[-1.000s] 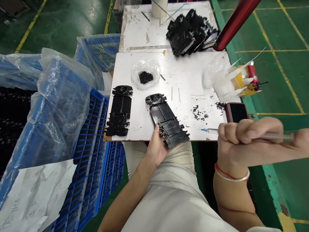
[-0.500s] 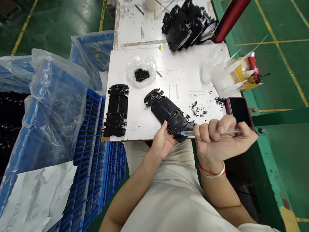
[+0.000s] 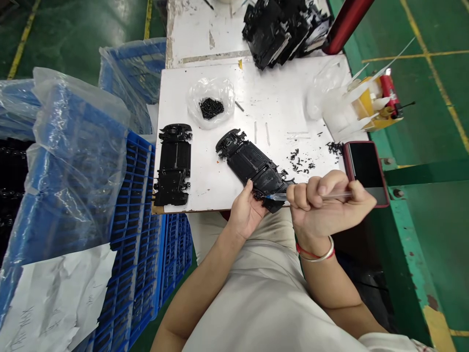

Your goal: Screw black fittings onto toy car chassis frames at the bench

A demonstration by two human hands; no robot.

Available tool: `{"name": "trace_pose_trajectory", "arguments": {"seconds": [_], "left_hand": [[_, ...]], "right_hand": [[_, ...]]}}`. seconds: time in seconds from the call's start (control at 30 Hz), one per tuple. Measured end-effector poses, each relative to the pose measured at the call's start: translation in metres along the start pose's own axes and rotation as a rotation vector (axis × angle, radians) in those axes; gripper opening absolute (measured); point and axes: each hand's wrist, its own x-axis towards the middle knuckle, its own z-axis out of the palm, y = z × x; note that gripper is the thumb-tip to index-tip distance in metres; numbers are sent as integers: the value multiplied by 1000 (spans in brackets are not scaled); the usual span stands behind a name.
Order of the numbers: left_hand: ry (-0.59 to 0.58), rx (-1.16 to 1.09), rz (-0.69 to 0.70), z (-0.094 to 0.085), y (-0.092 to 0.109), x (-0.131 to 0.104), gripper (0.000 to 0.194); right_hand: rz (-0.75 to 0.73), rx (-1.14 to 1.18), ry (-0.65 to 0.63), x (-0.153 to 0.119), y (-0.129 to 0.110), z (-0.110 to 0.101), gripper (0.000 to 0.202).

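A black toy car chassis (image 3: 252, 164) lies slanted on the white table, its lower end over the front edge. My left hand (image 3: 247, 212) grips that lower end, thumb on top and fingers underneath. My right hand (image 3: 326, 203) is wrapped round a clear syringe-like tube (image 3: 279, 197), whose blue tip meets the chassis near my left thumb. A second black chassis (image 3: 175, 164) lies upright along the table's left side. Behind them sits a clear plastic bag (image 3: 210, 102) of small black screws.
Stacked black chassis (image 3: 278, 32) stand at the back beside a red post (image 3: 346, 24). A phone (image 3: 366, 168), loose black bits (image 3: 300, 162) and a yellow holder of white nozzles (image 3: 366, 105) are on the right. Blue crates (image 3: 135, 195) flank the table's left.
The view has shifted slightly. My right hand has moved a little left with the tube, and more of the phone shows. My left hand keeps its hold on the chassis.
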Motion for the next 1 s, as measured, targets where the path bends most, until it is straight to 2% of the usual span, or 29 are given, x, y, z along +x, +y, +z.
{"name": "trace_pose_trajectory", "arguments": {"seconds": [1.0], "left_hand": [[-19,-3,-1,-1,0,1,36]], "right_hand": [[39,-30,54,3,6,3,38]]}}
